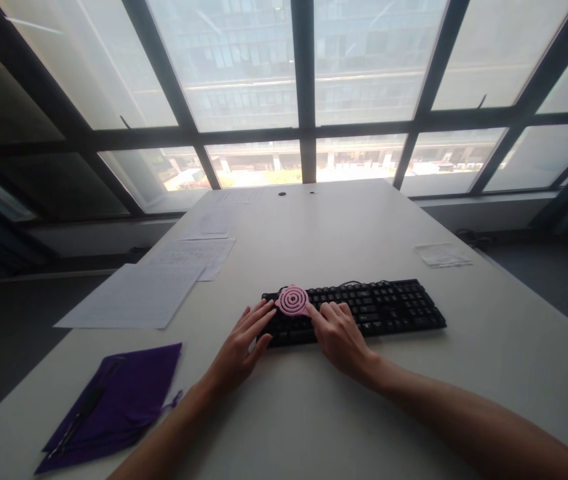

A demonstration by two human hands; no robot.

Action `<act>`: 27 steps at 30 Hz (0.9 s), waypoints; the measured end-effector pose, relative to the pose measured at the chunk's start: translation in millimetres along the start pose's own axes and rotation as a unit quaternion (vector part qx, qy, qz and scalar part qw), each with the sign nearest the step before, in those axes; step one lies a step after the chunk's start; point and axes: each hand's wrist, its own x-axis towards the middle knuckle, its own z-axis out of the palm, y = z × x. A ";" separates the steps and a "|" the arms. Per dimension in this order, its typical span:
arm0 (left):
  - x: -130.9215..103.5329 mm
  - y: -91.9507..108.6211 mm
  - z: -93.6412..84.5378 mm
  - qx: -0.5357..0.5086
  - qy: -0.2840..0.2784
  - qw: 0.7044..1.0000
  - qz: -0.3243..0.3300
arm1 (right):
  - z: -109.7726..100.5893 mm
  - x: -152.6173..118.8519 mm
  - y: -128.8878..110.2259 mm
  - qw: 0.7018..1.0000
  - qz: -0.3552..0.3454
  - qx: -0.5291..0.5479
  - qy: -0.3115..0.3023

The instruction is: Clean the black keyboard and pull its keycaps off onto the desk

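Note:
A black keyboard [384, 308] lies on the white table. On its left part rests a round pink brush [293, 301] with concentric rings, its short handle pointing right and down. My right hand [340, 335] is closed on that handle, thumb and index finger at its end, the other fingers curled over the keys. My left hand [244, 343] lies at the keyboard's left end with its fingers stretched out, the fingertips beside the brush's left edge.
A purple cloth pouch [129, 400] with a dark slim tool [77, 420] on it lies at the near left. Paper sheets [131, 297] spread along the left edge. A folded white tissue [443, 255] is at the right. Windows stand behind the white table [314, 233].

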 end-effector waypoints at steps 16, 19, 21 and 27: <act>5.3 6.2 4.3 0.058 -0.003 0.998 0.029 | -1.3 0.1 0.3 1.000 -0.014 -0.001 0.005; 7.7 9.4 6.8 0.068 -0.006 0.997 0.045 | -0.8 0.3 3.5 1.000 -0.006 -0.006 0.008; 9.6 12.0 8.0 0.070 -0.005 0.996 0.053 | -1.5 -1.0 2.4 1.000 -0.014 -0.003 0.002; 15.6 16.8 11.9 0.066 -0.014 0.995 0.079 | -4.8 -4.7 -7.3 1.000 -0.023 -0.003 -0.008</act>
